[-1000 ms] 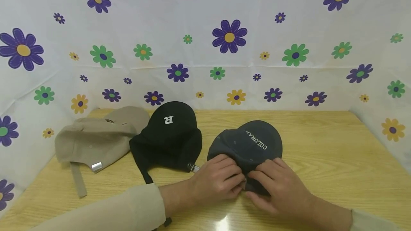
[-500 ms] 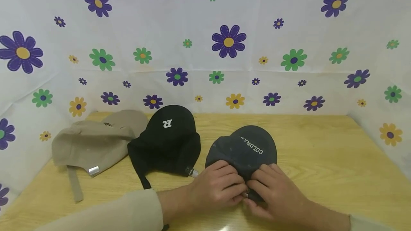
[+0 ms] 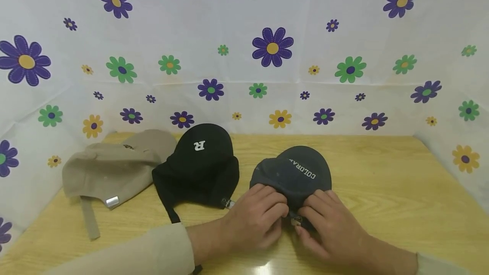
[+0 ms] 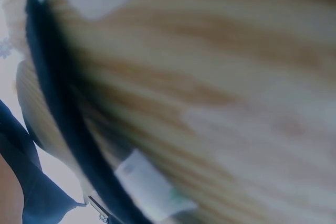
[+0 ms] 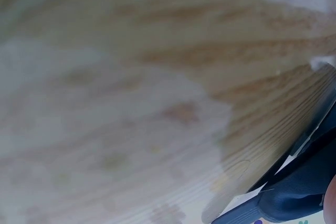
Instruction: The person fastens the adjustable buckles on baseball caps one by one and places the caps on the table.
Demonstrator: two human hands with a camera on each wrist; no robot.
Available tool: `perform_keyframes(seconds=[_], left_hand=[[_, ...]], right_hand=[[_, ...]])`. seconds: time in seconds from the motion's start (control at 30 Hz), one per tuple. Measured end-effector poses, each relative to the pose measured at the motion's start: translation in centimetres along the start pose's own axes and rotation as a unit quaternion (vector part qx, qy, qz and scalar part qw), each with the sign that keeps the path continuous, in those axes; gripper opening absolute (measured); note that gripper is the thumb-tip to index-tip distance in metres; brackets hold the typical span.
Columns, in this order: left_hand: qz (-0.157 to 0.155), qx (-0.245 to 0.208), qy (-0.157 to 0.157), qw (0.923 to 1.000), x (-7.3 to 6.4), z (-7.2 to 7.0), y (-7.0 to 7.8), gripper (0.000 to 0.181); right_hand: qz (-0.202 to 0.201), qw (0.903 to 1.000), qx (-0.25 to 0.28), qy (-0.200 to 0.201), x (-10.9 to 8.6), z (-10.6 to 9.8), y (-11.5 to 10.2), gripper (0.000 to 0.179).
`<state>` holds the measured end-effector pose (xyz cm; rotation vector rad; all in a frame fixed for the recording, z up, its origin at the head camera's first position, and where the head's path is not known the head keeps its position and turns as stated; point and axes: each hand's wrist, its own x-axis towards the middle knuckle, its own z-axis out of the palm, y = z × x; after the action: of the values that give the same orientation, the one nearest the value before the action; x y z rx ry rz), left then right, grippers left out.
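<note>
A navy baseball cap [image 3: 302, 169] with white "COLORA…" lettering lies on the table in front of me, right of centre. My left hand [image 3: 252, 217] grips its near left edge with curled fingers. At the near right edge my right hand [image 3: 332, 226] holds the cap, thumb close to a small metal buckle [image 3: 296, 220]. That buckle shows between the two hands. The left wrist view has a dark edge of the cap [image 4: 58, 87] with a white tag [image 4: 152, 184]; the right wrist view has its navy cloth [image 5: 294, 192] at lower right.
Left of my hands lies a black cap [image 3: 198, 169] with a white "R", its strap end passing behind the left forearm. A beige cap [image 3: 114, 169] with a silver clasp overlaps it at far left. Flower-printed cloth [image 3: 244, 63] backs the wooden table [image 3: 389, 173].
My hands have drawn slightly apart, the left shifting away from the buckle, which shows more plainly between them. The navy cap has moved a little; the other caps lie where they were.
</note>
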<state>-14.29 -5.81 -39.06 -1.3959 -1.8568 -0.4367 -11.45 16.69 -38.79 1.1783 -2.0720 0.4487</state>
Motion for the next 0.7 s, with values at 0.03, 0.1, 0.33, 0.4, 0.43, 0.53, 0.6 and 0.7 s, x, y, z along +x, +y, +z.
perform_keyframes(seconds=[0.03,0.1,0.33,0.4,0.43,0.53,0.6,0.7], left_hand=[[-0.001,0.001,-0.001,1.0,0.02,-0.04,0.0,0.013],[-0.004,0.002,-0.005,1.0,0.04,-0.09,-0.06,0.015],[-0.006,0.01,-0.017,0.9998,0.03,-0.04,-0.18,0.016],[-0.007,0.014,-0.019,0.9997,0.04,-0.02,-0.19,0.017],[-0.008,0.017,-0.02,0.9996,0.04,-0.01,-0.2,0.019],[-0.013,0.02,-0.019,0.9995,0.04,-0.02,-0.21,0.021],[-0.017,0.022,-0.02,0.9994,0.05,-0.04,-0.2,0.022],[-0.022,0.025,-0.025,0.9991,0.06,-0.09,-0.2,0.022]], right_hand=[[0.002,1.0,0.001,-0.002,0.0,-0.02,0.02,0.029],[0.008,0.9999,0.001,-0.008,-0.01,-0.1,0.0,0.03],[-0.003,0.9998,-0.013,-0.017,-0.07,-0.21,-0.03,0.029],[-0.01,0.9997,-0.018,-0.015,-0.06,-0.21,-0.03,0.029],[-0.011,0.9997,-0.018,-0.015,-0.06,-0.22,-0.04,0.029],[-0.007,0.9997,-0.017,-0.017,-0.06,-0.25,-0.12,0.029],[-0.002,0.9996,-0.019,-0.02,-0.09,-0.24,-0.2,0.03],[0.006,0.9994,-0.024,-0.025,-0.1,-0.22,-0.27,0.03]])
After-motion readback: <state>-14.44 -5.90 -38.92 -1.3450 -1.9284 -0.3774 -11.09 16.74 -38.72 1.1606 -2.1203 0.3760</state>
